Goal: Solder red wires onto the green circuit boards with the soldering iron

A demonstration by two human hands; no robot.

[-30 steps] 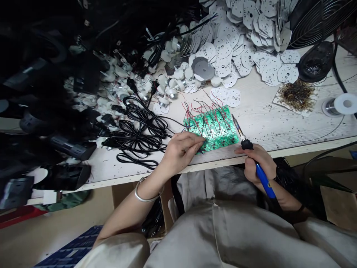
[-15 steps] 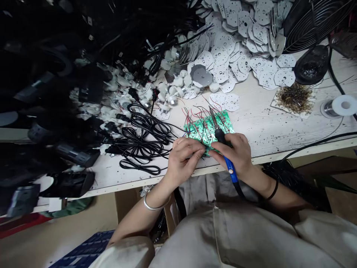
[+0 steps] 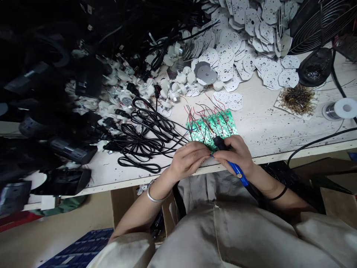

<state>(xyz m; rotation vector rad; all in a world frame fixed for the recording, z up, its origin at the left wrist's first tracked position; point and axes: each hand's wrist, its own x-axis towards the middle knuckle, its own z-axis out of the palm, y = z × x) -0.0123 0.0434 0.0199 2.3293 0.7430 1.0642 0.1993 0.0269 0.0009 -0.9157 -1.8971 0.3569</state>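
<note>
My right hand (image 3: 237, 154) is closed round a soldering iron (image 3: 238, 174) with a blue handle, its metal tip pointing up and left over a green circuit board panel (image 3: 227, 124). Thin red and black wires (image 3: 208, 108) stick up from the panel. At the panel's near edge, the fingertips of my left hand (image 3: 189, 160) are pinched together and meet the right thumb and finger. Something small and dark shows between the fingertips; its kind is too small to make out. Black cables (image 3: 145, 141) lie coiled to the left of my left hand.
White octagonal plates (image 3: 231, 48) are heaped at the back. Small white-and-metal parts (image 3: 170, 89) lie piled at back left. On the right are a solder spool (image 3: 338, 108), a debris-covered pad (image 3: 297, 100), a black dish (image 3: 315, 69) and a fan (image 3: 318, 28).
My right hand has tilted the soldering iron further left and brought its fingertips against those of my left hand. The view has shifted slightly.
</note>
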